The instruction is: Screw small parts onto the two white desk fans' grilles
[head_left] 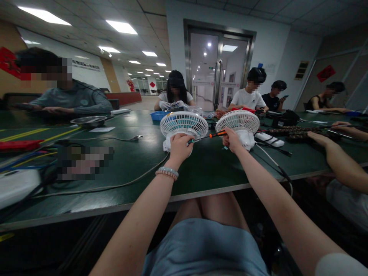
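Note:
Two small white fans with round grilles are in front of me, a left fan (184, 122) and a right fan (240, 122). My left hand (181, 147), with a bracelet at the wrist, is closed around a slim teal-and-black tool (190, 142), just in front of the left fan. Its thin end points right. Beside the right fan, my right hand (232, 141) grips an orange-and-black screwdriver (217, 134) that points left toward the other hand. A bit of teal shows under my right fingers; what it belongs to is hidden. The fans' bases are partly covered by my hands.
Cables cross the green table (143, 168). A white power strip (269, 139) lies right of the fans. A blue tray (159, 115) stands behind them. At the left are a red bar (20, 145) and a metal dish (89, 120). A neighbour's arm (339, 157) reaches in at right; several people sit around.

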Demonstrator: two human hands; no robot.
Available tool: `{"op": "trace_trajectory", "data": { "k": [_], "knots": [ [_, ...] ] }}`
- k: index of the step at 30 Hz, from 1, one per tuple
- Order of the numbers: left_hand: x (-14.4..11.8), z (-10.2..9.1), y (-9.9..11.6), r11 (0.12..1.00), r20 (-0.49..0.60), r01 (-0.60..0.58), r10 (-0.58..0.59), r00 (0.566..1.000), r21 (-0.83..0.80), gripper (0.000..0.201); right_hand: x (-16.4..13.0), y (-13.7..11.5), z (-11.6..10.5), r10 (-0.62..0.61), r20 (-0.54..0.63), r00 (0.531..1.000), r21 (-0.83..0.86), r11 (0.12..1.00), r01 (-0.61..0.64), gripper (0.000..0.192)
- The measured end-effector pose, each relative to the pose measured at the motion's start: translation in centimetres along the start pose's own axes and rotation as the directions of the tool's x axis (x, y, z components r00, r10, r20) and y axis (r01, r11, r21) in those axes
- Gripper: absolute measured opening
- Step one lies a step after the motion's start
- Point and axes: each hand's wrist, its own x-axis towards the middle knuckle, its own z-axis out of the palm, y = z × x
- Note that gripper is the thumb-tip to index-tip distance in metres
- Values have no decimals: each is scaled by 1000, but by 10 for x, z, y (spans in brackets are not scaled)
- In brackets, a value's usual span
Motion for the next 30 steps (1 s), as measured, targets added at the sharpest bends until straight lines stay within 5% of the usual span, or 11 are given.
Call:
{"op": "trace_trajectory", "data": {
  "k": [9,13,18,24,30],
  "knots": [
    [-1,-1,1,1000,-21,-22,22,1000,-3,23,-2,-9,2,119,98,988,118,984,-131,29],
    [0,-1,1,1000,-10,2,-2,1000,13,24,-3,-9,3,130,32,991,95,987,-132,26],
    [0,0,-1,1000,-10,5,-5,1000,13,23,1,-2,4,59,-107,992,31,998,-56,26],
    [1,1,-2,1000,-7,0,0,1000,-6,24,5,1,0,20,-151,988,6,1000,-19,27],
    [1,1,-2,1000,-32,4,-4,999,-7,22,3,-1,2,-153,-114,982,-171,976,133,30]
  ]
}}
